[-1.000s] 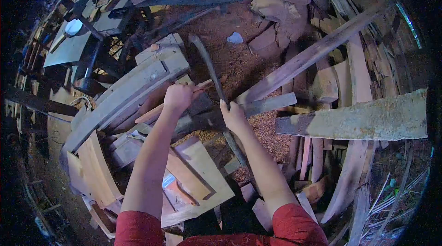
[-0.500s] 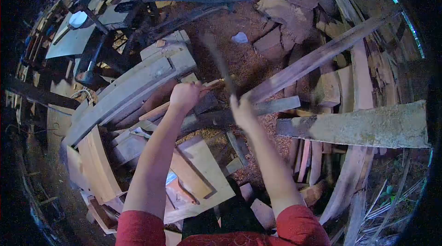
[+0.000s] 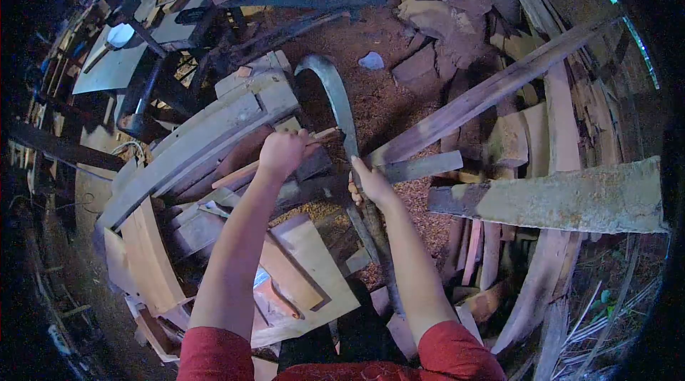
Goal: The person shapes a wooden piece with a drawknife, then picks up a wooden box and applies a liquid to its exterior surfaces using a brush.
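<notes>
Chip-strewn ground [image 3: 421, 204]; left hand [image 3: 282, 153] grips stick [image 3: 322, 138], right hand [image 3: 374, 184] hooked knife [image 3: 375, 227], blade [image 3: 337, 92] beyond both

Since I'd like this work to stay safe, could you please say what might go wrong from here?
The curved blade is at the tip of the wooden stick, close to the left hand holding it, so a slip might cut the fingers. A chip could also fly off that tip. The right hand appears near the end of the long beam and might knock against it.
</notes>
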The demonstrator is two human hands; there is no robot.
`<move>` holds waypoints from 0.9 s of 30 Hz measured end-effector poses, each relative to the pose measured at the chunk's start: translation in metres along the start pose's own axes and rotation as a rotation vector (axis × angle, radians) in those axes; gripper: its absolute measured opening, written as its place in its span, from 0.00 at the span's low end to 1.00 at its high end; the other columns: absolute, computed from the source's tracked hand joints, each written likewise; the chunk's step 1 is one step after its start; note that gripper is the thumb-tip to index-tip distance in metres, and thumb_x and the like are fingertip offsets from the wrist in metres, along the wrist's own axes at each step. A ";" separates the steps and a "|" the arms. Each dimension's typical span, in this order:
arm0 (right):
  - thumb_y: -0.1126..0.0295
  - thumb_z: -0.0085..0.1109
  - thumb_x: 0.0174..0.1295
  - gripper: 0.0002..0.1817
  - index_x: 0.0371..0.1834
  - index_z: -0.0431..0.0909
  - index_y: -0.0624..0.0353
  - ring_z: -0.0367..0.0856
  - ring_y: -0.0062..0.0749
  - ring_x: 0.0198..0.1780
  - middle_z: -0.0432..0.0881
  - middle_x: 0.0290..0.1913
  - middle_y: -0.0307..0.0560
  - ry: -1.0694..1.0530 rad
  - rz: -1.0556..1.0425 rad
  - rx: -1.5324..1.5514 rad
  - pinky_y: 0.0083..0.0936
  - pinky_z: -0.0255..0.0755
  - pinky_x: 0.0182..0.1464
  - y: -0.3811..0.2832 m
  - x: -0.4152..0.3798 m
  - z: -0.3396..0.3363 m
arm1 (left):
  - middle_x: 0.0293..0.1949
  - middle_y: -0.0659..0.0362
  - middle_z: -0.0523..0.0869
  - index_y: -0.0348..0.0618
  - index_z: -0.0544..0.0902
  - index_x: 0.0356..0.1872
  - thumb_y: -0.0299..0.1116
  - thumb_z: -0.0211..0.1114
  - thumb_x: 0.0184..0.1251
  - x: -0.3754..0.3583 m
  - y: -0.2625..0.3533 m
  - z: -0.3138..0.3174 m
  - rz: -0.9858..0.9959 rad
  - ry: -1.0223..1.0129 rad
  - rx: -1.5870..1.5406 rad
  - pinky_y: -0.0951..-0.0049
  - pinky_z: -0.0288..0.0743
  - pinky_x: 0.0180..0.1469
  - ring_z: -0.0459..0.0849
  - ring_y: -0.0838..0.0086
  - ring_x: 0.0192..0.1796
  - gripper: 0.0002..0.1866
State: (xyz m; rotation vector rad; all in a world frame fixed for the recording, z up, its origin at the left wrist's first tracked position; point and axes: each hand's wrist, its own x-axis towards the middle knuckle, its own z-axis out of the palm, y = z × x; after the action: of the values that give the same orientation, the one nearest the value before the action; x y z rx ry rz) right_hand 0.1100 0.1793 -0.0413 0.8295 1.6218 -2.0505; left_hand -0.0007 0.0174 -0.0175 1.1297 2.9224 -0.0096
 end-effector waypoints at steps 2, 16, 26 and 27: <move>0.48 0.41 0.54 0.22 0.18 0.63 0.57 0.62 0.23 0.08 0.65 0.10 0.39 -0.077 0.035 0.066 0.20 0.59 0.12 0.001 0.005 -0.005 | 0.16 0.54 0.77 0.41 0.72 0.24 0.50 0.49 0.53 0.000 -0.002 0.005 0.011 0.032 -0.002 0.67 0.71 0.23 0.77 0.64 0.22 0.19; 0.55 0.41 0.57 0.19 0.18 0.61 0.59 0.62 0.18 0.10 0.63 0.11 0.38 0.485 -0.583 -0.438 0.17 0.57 0.12 -0.034 -0.010 -0.007 | 0.17 0.54 0.77 0.41 0.72 0.23 0.50 0.50 0.51 -0.002 -0.002 0.001 -0.007 0.066 -0.041 0.65 0.71 0.25 0.77 0.62 0.24 0.19; 0.50 0.38 0.55 0.28 0.31 0.69 0.72 0.70 0.57 0.39 0.72 0.31 0.67 0.380 -0.216 -0.798 0.38 0.63 0.41 -0.007 0.001 0.008 | 0.19 0.57 0.78 0.44 0.76 0.19 0.52 0.51 0.50 0.002 -0.002 -0.002 0.014 0.059 0.065 0.72 0.72 0.27 0.78 0.69 0.26 0.20; 0.50 0.38 0.55 0.28 0.31 0.69 0.72 0.70 0.57 0.39 0.72 0.31 0.67 0.380 -0.209 -0.786 0.38 0.63 0.41 0.002 0.008 0.008 | 0.18 0.57 0.78 0.44 0.76 0.19 0.52 0.51 0.50 0.002 0.001 -0.007 -0.014 0.024 0.073 0.72 0.72 0.27 0.78 0.69 0.26 0.20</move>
State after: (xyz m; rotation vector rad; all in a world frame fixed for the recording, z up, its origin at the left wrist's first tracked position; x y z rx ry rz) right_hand 0.1036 0.1716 -0.0471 0.7869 2.5471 -1.1922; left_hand -0.0017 0.0195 -0.0104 1.1260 2.9740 -0.1039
